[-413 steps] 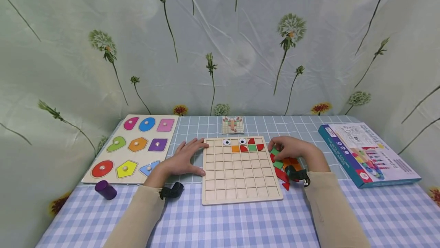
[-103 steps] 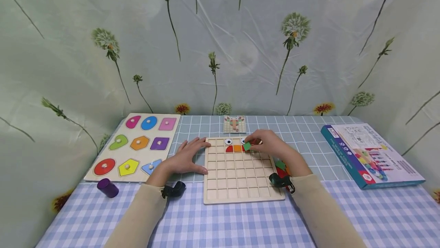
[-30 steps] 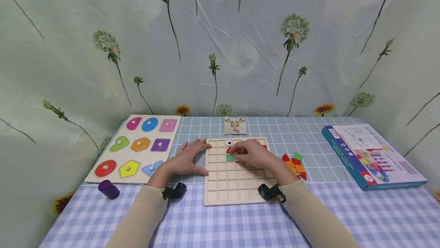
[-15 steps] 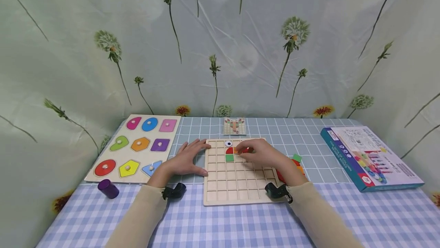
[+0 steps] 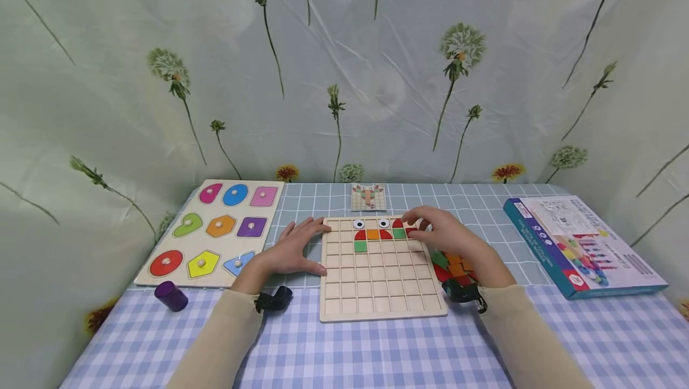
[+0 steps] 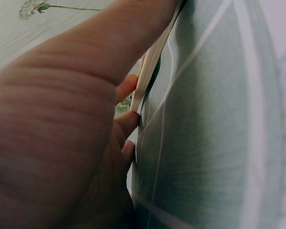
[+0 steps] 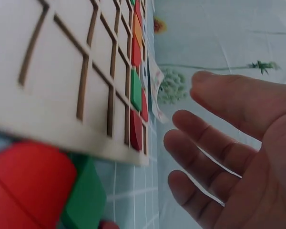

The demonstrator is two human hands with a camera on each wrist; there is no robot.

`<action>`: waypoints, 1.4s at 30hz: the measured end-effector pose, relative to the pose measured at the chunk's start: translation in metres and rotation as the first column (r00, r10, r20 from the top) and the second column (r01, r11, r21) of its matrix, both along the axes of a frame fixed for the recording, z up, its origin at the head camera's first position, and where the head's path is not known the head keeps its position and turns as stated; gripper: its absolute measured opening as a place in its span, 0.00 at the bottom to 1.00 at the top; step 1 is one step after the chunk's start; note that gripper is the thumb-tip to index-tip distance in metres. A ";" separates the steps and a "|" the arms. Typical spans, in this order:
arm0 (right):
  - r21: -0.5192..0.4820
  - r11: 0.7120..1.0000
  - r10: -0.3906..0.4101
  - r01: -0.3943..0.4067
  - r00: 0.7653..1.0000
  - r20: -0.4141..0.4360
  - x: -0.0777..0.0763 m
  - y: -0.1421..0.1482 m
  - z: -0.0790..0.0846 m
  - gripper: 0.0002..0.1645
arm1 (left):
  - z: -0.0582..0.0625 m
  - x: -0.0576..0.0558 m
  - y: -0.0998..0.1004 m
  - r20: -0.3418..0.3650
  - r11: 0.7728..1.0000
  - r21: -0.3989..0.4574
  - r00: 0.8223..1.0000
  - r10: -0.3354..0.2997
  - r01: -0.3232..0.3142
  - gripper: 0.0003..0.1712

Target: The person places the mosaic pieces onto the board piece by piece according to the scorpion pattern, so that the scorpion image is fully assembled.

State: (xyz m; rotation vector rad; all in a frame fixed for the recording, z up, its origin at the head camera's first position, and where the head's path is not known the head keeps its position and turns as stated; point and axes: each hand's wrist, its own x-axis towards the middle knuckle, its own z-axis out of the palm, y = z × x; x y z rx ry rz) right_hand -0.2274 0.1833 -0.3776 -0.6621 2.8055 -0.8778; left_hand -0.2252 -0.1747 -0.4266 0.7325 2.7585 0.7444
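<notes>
Pieces [image 5: 373, 234] in bright colors sit in little squares near the far side of the wooden board [image 5: 377, 288], which lies flat on the counter [image 5: 377, 356] between the two hands. One green square [image 5: 360, 246] sits a row below a red piece [image 5: 360, 236]. To do this part well, look at the picture card [image 5: 368, 197] just behind the board, take one piece at a time, turn it to match, and press it flat without bumping its neighbors. The left hand [image 5: 290, 251] is spread wide and touches the board's left edge, gripping nothing, which should help stop it sliding. The right hand [image 5: 447, 231] is over the board's far right corner, fingers [image 7: 186, 145] loose and a little bent. I see no piece in it, but can't tell if a fingertip touches the red end piece [image 7: 136, 130]. Loose pieces [image 5: 457, 266] lie just beside the board, partly hidden by that arm [image 5: 530, 332].
</notes>
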 end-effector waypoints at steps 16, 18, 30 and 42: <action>0.088 0.994 -0.067 0.057 0.992 0.110 -0.010 0.029 -0.001 0.23 | 0.001 0.000 -0.001 -0.004 1.000 0.006 1.000 0.007 -0.007 0.54; 0.092 0.994 -0.078 0.067 0.989 0.122 -0.010 0.033 -0.003 0.22 | 0.001 0.001 -0.001 -0.003 1.000 0.004 1.000 0.006 -0.006 0.54; 0.090 0.996 -0.025 0.006 0.977 0.212 -0.011 0.060 -0.010 0.17 | 0.001 0.000 0.000 -0.008 1.000 0.004 1.000 0.000 0.000 0.54; 0.072 0.995 0.042 -0.066 0.952 0.302 -0.008 0.072 -0.011 0.29 | 0.001 0.000 0.001 0.001 1.000 0.005 1.000 0.005 -0.005 0.54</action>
